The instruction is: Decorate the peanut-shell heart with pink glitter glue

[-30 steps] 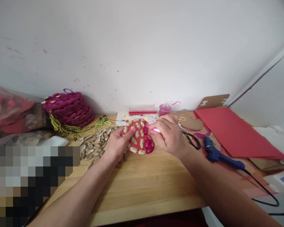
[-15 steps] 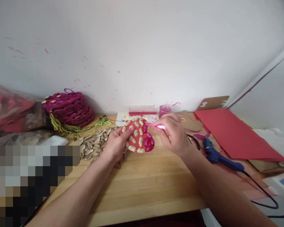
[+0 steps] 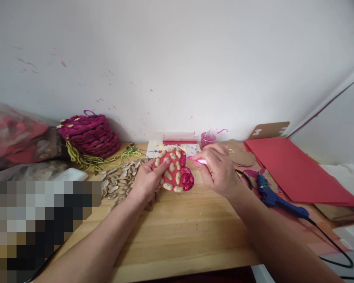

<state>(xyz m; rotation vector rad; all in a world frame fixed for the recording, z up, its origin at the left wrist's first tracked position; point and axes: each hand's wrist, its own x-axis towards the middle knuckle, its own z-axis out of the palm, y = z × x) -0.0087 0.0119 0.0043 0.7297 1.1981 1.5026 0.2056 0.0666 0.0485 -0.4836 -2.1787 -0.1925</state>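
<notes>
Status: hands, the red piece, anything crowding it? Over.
Left hand gripping red shell-covered piece. Right hand pinching pink tool, tip at piece's upper edge. Shell pile beside left hand; glue gun apart, right.

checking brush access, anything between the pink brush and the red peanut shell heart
Nothing visible: the thin pink brush in the right hand reaches the red heart-shaped card covered in peanut shells, held at its left edge by the left hand.
</notes>
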